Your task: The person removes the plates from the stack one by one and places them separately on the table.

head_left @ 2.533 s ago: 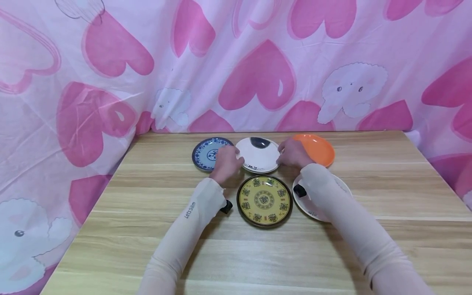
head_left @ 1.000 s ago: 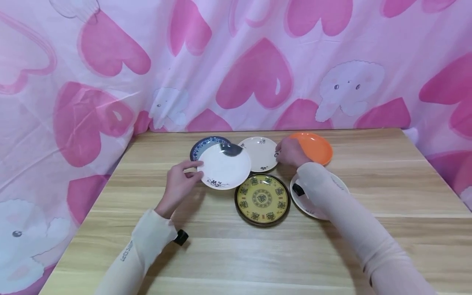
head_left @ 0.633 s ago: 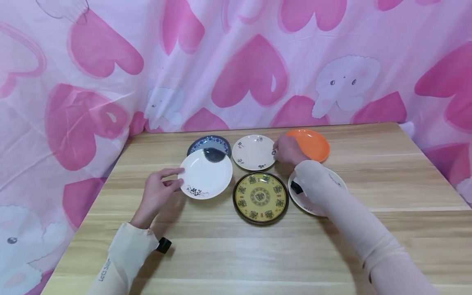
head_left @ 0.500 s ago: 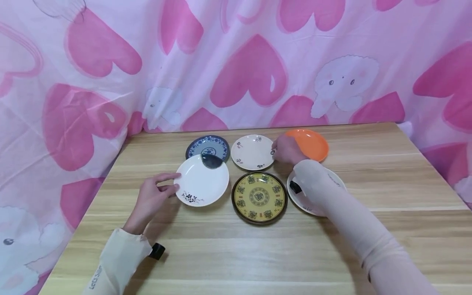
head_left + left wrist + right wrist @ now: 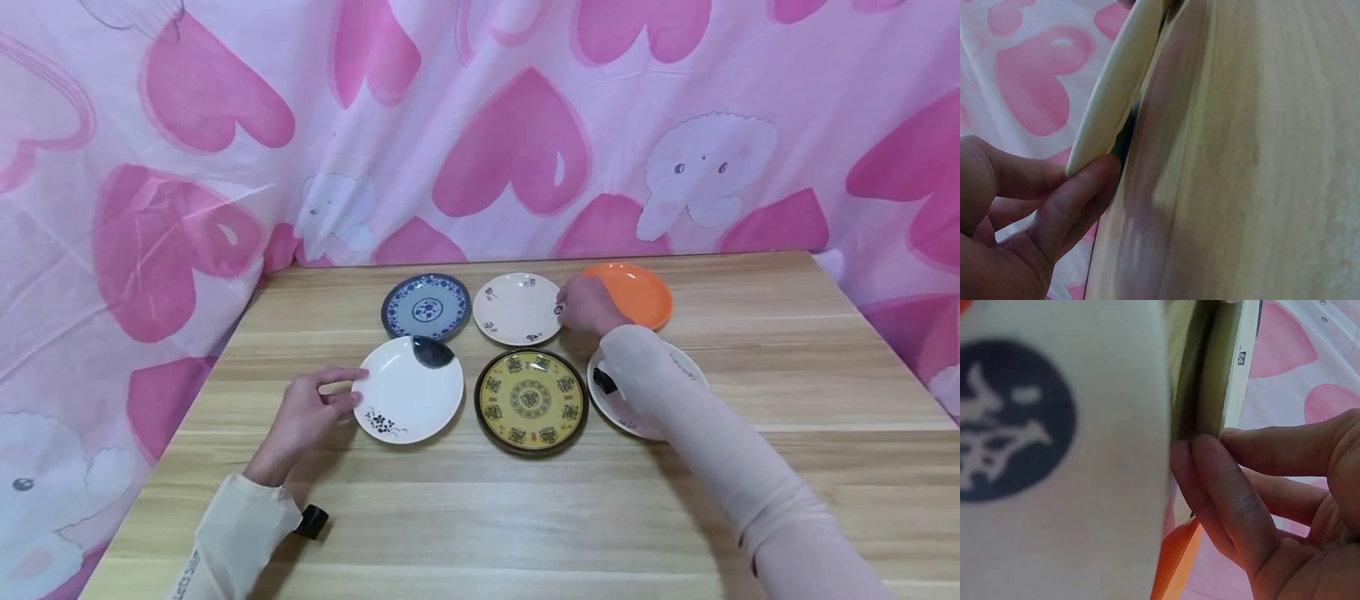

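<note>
My left hand (image 5: 303, 417) pinches the left rim of a white plate (image 5: 412, 392) with a dark patch and a small floral print. In the left wrist view, the thumb and fingers grip the plate's edge (image 5: 1107, 100) close over the wood. At the back, my right hand (image 5: 588, 304) pinches the right rim of a cream plate (image 5: 513, 308) with small dark characters. The right wrist view shows fingers (image 5: 1235, 500) under that plate's rim (image 5: 1225, 375) and the thumb on top. A blue floral plate (image 5: 427, 308) lies behind the white one.
A yellow patterned plate (image 5: 531, 400) with a dark rim lies in front of the cream plate. An orange plate (image 5: 637, 296) sits at the back right, and another white plate (image 5: 630, 408) is partly hidden under my right forearm. A pink heart-print cloth (image 5: 510, 150) hangs behind the wooden table (image 5: 480, 517).
My left hand has lifted the white plate off the cream one and brought it left and forward, down in front of the blue plate. The right hand has stayed at the cream plate's rim.
</note>
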Demonstrator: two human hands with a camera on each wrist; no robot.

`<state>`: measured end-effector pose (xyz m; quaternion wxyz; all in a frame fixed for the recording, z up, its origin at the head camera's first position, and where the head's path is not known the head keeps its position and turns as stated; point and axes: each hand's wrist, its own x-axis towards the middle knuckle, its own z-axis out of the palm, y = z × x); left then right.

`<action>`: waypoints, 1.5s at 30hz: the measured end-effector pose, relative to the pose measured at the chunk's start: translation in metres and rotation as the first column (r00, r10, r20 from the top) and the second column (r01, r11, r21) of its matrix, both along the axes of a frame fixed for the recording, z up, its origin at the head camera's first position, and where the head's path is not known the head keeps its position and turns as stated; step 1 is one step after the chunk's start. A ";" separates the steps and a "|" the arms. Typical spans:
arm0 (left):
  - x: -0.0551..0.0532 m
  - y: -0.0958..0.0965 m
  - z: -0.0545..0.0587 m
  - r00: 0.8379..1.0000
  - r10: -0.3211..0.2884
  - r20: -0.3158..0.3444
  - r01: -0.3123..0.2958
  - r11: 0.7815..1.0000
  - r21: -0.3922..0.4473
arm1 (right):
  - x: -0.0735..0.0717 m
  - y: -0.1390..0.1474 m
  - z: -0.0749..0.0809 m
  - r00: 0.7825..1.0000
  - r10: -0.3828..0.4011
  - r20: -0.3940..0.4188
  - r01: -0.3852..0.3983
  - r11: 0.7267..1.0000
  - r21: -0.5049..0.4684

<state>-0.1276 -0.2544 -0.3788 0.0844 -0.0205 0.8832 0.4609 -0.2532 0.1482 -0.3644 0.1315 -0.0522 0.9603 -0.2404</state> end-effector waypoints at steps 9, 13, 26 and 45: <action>-0.001 0.001 -0.006 0.998 -0.064 -0.029 0.063 0.997 -0.036 | 0.002 -0.001 0.002 1.000 -0.013 0.000 0.013 1.000 0.000; 0.000 0.002 -0.010 0.998 -0.063 -0.019 0.063 0.998 -0.020 | 0.003 -0.002 0.002 1.000 0.000 -0.002 0.000 1.000 0.026; -0.003 -0.004 -0.002 0.996 -0.090 -0.025 0.081 0.967 -0.242 | 0.004 -0.004 0.004 1.000 -0.009 0.025 0.008 1.000 0.019; -0.013 -0.007 0.004 0.979 -0.200 -0.050 0.179 0.944 -0.276 | 0.007 -0.005 0.004 1.000 -0.013 0.014 0.013 1.000 0.004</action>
